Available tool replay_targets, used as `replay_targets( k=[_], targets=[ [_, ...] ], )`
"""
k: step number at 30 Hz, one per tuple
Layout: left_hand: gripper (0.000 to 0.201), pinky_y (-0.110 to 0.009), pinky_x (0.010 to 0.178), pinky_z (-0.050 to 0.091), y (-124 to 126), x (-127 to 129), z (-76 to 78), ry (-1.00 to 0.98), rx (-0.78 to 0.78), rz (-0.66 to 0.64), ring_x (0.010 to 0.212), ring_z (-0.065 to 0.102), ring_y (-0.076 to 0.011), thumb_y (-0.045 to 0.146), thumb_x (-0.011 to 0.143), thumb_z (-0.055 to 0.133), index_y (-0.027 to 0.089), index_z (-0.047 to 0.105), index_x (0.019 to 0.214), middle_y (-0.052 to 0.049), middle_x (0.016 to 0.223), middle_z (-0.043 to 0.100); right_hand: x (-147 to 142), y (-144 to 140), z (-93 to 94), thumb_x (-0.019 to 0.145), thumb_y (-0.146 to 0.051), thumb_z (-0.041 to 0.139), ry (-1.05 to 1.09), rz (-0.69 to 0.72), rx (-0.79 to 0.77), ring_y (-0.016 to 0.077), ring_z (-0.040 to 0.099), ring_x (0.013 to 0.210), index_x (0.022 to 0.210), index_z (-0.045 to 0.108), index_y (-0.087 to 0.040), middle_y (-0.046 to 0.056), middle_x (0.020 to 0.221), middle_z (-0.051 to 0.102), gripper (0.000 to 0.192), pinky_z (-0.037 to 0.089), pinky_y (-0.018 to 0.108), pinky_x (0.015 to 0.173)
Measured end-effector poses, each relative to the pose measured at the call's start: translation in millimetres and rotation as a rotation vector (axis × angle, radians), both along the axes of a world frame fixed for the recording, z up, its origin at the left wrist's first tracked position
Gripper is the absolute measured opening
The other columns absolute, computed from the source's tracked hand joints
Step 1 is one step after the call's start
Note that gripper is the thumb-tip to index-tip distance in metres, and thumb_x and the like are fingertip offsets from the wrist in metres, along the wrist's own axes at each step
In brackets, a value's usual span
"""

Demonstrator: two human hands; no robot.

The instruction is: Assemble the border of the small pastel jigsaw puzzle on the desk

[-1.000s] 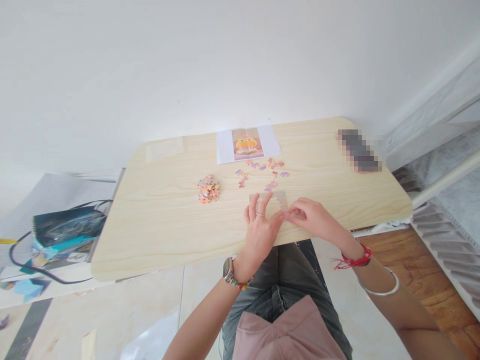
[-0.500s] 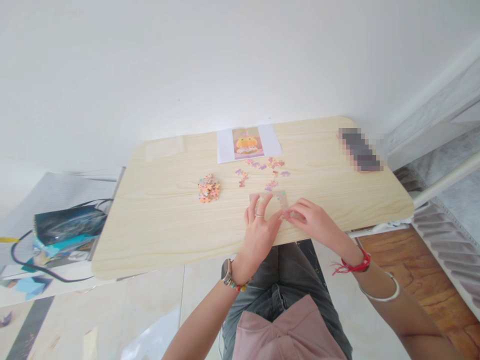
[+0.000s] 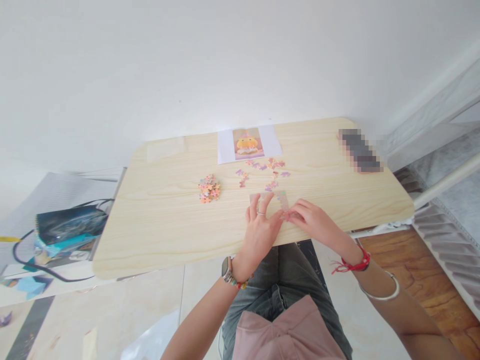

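In the head view, with 12 o'clock pointing away from the person and the pinched fingertips at the dial's centre, we see two bare hands at a jigsaw on a pale wood-grain worktop. The right hand has its grip closed on a pink puzzle piece, at the near end of a strip of joined pieces; we cannot tell whether it has locked in. The left hand, a silver ring on one finger, spreads its grip open over the joined part, fingers arched and thumb reaching close beside the pink piece.

Between 11 and 12 o'clock we find a scatter of loose puzzle pieces, and beyond them, at 11, a printed sheet picturing a yellow figure. A heaped pile of pieces sits just past 9, a clear plastic sheet lies flat at 10, and a dark, pixelated oblong rests at 2. Off the worktop at 9, we see a dark bag.
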State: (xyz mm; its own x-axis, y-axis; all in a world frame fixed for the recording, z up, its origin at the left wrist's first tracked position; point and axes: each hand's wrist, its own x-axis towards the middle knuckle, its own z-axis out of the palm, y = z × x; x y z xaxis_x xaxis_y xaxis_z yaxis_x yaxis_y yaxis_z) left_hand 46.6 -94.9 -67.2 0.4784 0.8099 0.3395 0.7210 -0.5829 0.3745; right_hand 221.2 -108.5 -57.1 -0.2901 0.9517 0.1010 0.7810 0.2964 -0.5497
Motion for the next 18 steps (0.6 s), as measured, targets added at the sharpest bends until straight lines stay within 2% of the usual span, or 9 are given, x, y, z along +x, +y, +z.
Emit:
replay_targets(
  k=[5,9,12,18],
  targets=[
    [0.019,-0.056,0.094,0.036,0,-1,-1.4,0.011,0.007,0.005,0.128,0.021,-0.0355,0.022,0.08,0.057,0.028,0.064,0.096,-0.007,0.135,0.034,6,-1,-0.6,0.085,-0.028,0.052,-0.022,0.064,-0.016,0.0151,0.056,0.073,0.081,0.057,-0.019,0.003,0.081,0.056,0.012,0.044,0.027,0.065],
    [0.021,-0.055,0.095,0.037,0,-3,-1.3,0.007,0.023,-0.006,0.128,0.022,-0.0339,0.017,0.078,0.058,0.026,0.063,0.095,-0.006,0.135,0.033,19,7,3.4,0.084,-0.029,0.052,0.002,0.041,0.019,0.0131,0.055,0.066,0.08,0.058,-0.02,0.002,0.081,0.057,0.012,0.043,0.026,0.061],
    [0.026,-0.053,0.094,0.039,1,-4,-1.6,0.02,0.067,-0.003,0.127,0.024,-0.0329,0.016,0.076,0.058,0.027,0.061,0.099,-0.007,0.135,0.033,31,26,8.5,0.083,-0.029,0.052,-0.01,-0.004,0.074,0.0123,0.054,0.062,0.082,0.059,-0.02,0.002,0.08,0.057,0.011,0.043,0.025,0.057],
    [0.035,-0.055,0.09,0.04,4,-6,-4.0,0.097,0.108,0.014,0.125,0.028,-0.0365,0.023,0.073,0.065,0.032,0.058,0.106,-0.007,0.137,0.033,36,82,17.4,0.083,-0.024,0.051,-0.144,0.023,0.152,0.0157,0.056,0.074,0.078,0.058,-0.019,0.003,0.081,0.057,0.01,0.043,0.027,0.066]
  ],
)
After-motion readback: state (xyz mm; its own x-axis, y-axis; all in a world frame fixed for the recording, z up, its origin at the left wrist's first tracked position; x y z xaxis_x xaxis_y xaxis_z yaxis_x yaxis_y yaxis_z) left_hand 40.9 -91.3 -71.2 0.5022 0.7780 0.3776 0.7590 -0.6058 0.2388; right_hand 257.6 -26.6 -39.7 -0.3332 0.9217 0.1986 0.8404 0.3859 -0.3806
